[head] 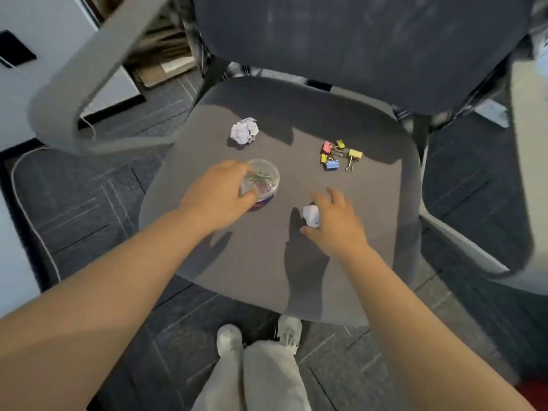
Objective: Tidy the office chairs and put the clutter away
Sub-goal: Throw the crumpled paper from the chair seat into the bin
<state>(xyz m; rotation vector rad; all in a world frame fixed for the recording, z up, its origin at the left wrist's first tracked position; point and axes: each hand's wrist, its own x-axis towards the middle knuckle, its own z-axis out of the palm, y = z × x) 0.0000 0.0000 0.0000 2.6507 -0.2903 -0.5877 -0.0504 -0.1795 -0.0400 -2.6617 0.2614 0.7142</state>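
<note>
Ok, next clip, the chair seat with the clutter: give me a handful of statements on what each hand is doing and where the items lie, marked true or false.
1. The left hand grips a clear tub of paper clips. True.
2. The right hand is empty. False: it closes on a small crumpled paper.
3. A second crumpled paper ball lies loose on the chair seat, nearer the backrest. True.
4. The binder clips are inside the tub. False: they lie in a small cluster on the seat, apart from the tub.
5. All the binder clips are black. False: they are yellow, pink and blue.
</note>
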